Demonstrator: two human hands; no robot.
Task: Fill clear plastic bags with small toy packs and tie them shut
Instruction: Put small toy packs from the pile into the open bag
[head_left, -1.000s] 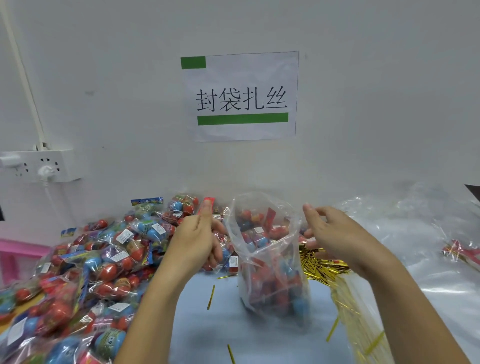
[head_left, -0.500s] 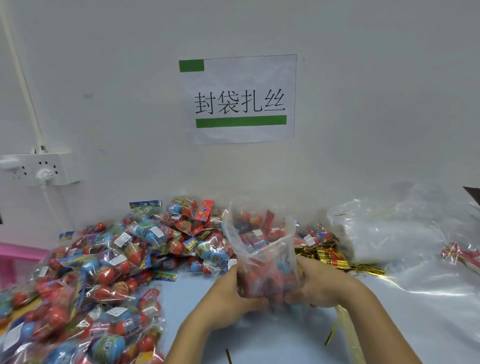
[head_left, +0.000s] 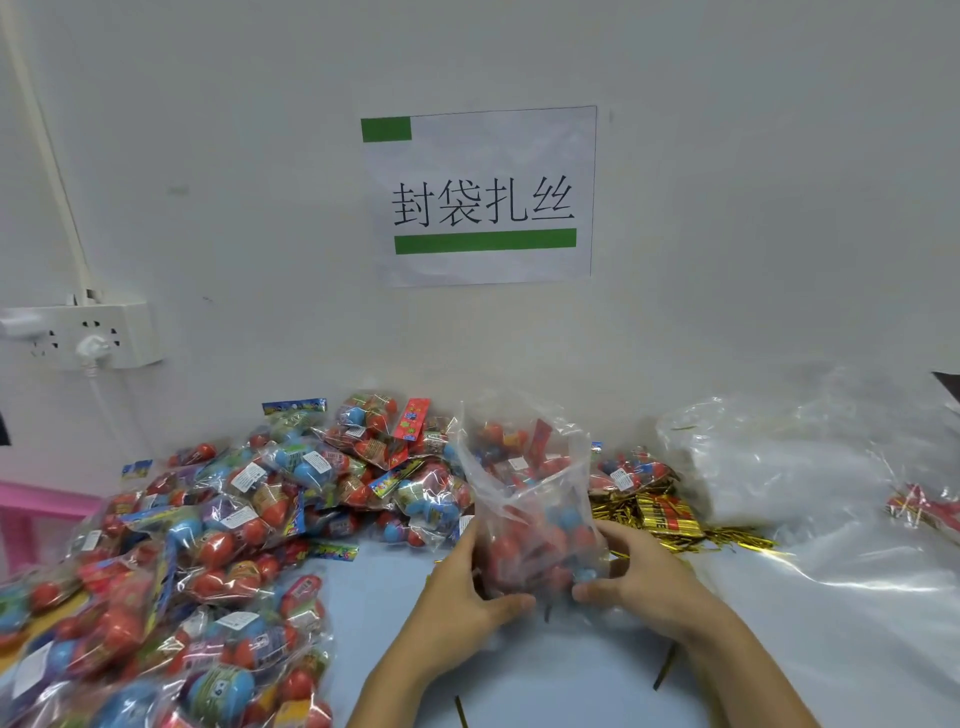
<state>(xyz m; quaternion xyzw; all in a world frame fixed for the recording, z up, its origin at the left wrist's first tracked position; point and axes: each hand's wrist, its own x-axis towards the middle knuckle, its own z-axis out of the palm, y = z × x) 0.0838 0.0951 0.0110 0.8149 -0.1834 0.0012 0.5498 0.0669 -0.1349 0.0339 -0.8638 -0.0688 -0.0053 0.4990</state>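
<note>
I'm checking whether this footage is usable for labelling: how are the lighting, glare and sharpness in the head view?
Head view: even, soft light with faint shadows; bright glare streaks on the loose plastic sheeting; the clear bag between the left hand and right hand looks hazy; wide-angle bending tilts the wall conduit; the wall sign reads sharp.
</note>
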